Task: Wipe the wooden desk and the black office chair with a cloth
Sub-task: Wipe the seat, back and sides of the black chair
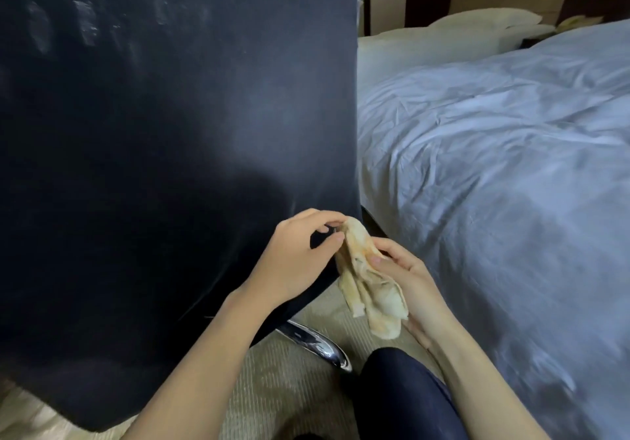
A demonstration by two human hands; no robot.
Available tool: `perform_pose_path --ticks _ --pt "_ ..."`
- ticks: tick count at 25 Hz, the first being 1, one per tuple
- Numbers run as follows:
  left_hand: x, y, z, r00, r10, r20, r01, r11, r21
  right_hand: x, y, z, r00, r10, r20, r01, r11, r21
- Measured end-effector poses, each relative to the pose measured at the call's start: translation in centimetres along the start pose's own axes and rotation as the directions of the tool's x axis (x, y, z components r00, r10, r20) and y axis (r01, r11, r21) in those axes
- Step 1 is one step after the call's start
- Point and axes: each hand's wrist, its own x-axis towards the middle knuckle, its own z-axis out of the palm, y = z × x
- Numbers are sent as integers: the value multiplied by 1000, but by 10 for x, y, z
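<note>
Both hands are on the cloth [364, 286] here, held in the air just in front of the lower right corner of the chair [170, 115], whose broad black back fills the left of the view. The left hand [293, 258] has its grip pinched on the top end of the cloth, fingertips curled in close to the chair's edge. The right hand [412, 279] cradles the rest from below with the thumb clamped across the middle. So both grips are closed on fabric, neither one loose. The cloth is pale, with faint orange staining, and it hangs in slack folds. It looks light, soft and completely floppy, with no stiffness to push against. My read is that it's being refolded or bunched into a pad. That's the sensible way to take it: gathered into the palm with a flat face outward, not dangling by a corner, so pressure goes into the chair back. The black surface looks smooth and slightly sheeny, so the cloth should glide easily. To the right is the bed [494, 149] with pillows [477, 23] at its head. Below are a chrome leg [317, 340], the carpet [283, 388] and the person's knee [402, 395].
</note>
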Motion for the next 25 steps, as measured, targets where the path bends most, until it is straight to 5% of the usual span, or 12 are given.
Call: perform_pose_path --ticks 2,5,7,10,14,17,19,22,25 --pt "4 5 14 991 -114 76 126 976 -179 -9 -1 -10 992 121 -39 -106 957 269" --pt "6 8 28 917 -259 305 373 827 -420 -20 -4 -17 997 68 -19 -54 907 418" --pt "5 8 34 904 -251 347 408 752 -519 -25 -7 -19 998 50 -24 -41 953 299" --pt "3 12 34 959 -184 217 275 794 -542 -28 0 -30 999 37 15 -37 998 52" --pt "6 18 19 994 -92 59 109 894 -435 -34 9 -39 998 56 -41 -67 914 -400" --pt "7 17 6 999 -42 -13 38 976 -216 -29 12 -39 961 -176 -215 10 794 -608" --pt "3 14 1 1000 -4 -6 4 997 -73 -23 10 -46 876 -332 -350 53 787 -615" --pt "-5 7 0 995 -9 100 -13 975 223 -17 -8 -46 833 -344 -433 131 883 -451" --pt "-10 -6 11 997 -65 48 43 929 366 -24 -23 -29 929 -325 -180 234 888 -395"
